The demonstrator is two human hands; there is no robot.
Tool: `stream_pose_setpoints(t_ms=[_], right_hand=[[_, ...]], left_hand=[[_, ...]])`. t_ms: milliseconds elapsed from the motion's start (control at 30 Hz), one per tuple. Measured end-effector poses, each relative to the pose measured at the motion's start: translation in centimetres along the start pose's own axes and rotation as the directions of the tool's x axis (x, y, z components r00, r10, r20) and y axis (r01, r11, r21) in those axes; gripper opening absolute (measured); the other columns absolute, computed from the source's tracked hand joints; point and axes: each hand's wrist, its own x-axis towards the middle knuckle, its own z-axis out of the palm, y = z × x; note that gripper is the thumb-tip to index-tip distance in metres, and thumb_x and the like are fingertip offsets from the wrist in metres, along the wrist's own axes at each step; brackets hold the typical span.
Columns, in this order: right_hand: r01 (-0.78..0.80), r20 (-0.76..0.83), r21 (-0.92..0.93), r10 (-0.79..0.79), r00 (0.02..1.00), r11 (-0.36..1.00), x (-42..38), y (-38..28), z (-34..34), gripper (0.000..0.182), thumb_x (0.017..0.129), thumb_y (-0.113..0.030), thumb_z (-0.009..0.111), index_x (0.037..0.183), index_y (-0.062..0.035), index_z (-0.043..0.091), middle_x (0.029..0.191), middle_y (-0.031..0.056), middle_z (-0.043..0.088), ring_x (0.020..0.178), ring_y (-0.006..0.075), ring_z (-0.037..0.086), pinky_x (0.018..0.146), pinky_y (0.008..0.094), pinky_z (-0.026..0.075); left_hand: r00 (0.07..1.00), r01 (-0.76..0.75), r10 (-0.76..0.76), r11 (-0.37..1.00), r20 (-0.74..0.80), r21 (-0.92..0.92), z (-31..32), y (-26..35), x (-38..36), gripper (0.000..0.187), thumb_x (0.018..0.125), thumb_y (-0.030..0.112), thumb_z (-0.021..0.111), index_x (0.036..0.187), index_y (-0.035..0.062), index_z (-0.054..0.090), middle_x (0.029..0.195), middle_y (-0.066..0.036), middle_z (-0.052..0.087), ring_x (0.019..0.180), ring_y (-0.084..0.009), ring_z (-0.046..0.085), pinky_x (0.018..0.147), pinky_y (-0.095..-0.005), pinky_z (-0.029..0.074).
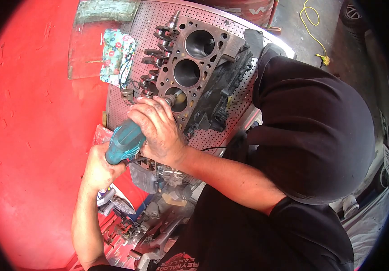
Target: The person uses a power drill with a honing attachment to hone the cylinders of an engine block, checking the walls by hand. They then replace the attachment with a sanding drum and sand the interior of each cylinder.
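My left hand (102, 167) wraps around the handle end of a teal power drill (125, 141). Over the front of the drill's body, my right hand (158, 128) is closed around it near the chuck. The drill's front end points into the nearest bore of a grey engine block (183, 67), where a yellowish blurred part of the tool shows at the bore's mouth. Two more round bores sit open farther along the block. A crankshaft (157, 56) lies along the block's left side, and a piston (127, 94) rests close beyond my right hand's fingers.
The block lies on a perforated metal bench top (147, 16). A floral cloth (115, 56) and a clear sheet (83, 54) are at its left. Black cloth-covered bulk (314, 131) fills the right side. A yellow cord (324, 58) lies on the floor. Metal parts (172, 178) are clustered below the drill.
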Motion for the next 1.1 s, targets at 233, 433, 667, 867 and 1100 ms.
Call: stream_pose_setpoints(t_ms=[233,433,667,867,1100], right_hand=[[-0.01,-0.003,-0.009,0.01,1.0,1.0,-0.5,0.8,0.1,0.077,0.059,-0.004,0.076,0.131,-0.0042,0.051,0.127,0.0161,0.056,0.129,0.0378,0.051,0.113,0.0588,0.033],[-0.016,0.007,-0.038,0.016,1.0,0.999,-0.6,1.5,0.0,0.076,0.06,-0.003,0.077,0.131,-0.0043,0.05,0.127,0.0159,0.056,0.129,0.038,0.051,0.114,0.0574,0.034],[-0.046,0.036,-0.087,0.049,0.998,0.995,-0.8,2.7,-0.2,0.078,0.056,0.001,0.079,0.129,-0.0041,0.05,0.127,0.0153,0.056,0.129,0.0387,0.051,0.114,0.0571,0.034],[-0.041,0.044,-0.072,0.044,0.998,0.997,-0.5,3.9,-0.5,0.082,0.054,0.0,0.08,0.129,-0.0038,0.048,0.126,0.0159,0.056,0.127,0.0394,0.052,0.114,0.0572,0.035],[-0.077,0.049,-0.061,0.08,0.996,0.995,-0.3,4.9,-1.0,0.084,0.054,0.002,0.08,0.13,-0.0036,0.045,0.126,0.0171,0.055,0.126,0.0406,0.052,0.114,0.0577,0.034]], left_hand=[[0.998,0.033,-0.035,0.999,0.061,0.028,0.2,-0.5,0.8,0.018,0.068,0.002,0.063,0.086,-0.001,0.065,0.068,-0.001,0.057,0.066,-0.0096,0.051,0.062,-0.0308,0.048],[0.994,0.036,-0.03,0.998,0.109,-0.05,0.6,-1.2,1.8,0.021,0.068,0.003,0.063,0.089,-0.0011,0.066,0.068,-0.002,0.057,0.065,-0.0104,0.051,0.061,-0.0314,0.047],[0.995,0.014,-0.014,1.0,0.101,-0.001,1.6,-0.3,3.1,0.02,0.069,0.003,0.065,0.088,-0.0028,0.064,0.068,-0.005,0.059,0.064,-0.0111,0.054,0.061,-0.0326,0.049],[0.995,0.002,-0.002,1.0,0.102,0.001,2.3,-0.9,4.4,0.017,0.07,0.006,0.068,0.084,-0.0027,0.064,0.064,-0.008,0.061,0.06,-0.0138,0.058,0.06,-0.0348,0.05],[0.997,0.0,-0.002,1.0,0.08,0.03,2.9,-0.5,5.6,0.017,0.069,0.009,0.07,0.08,-0.0022,0.064,0.062,-0.008,0.059,0.058,-0.015,0.057,0.059,-0.0362,0.05]])
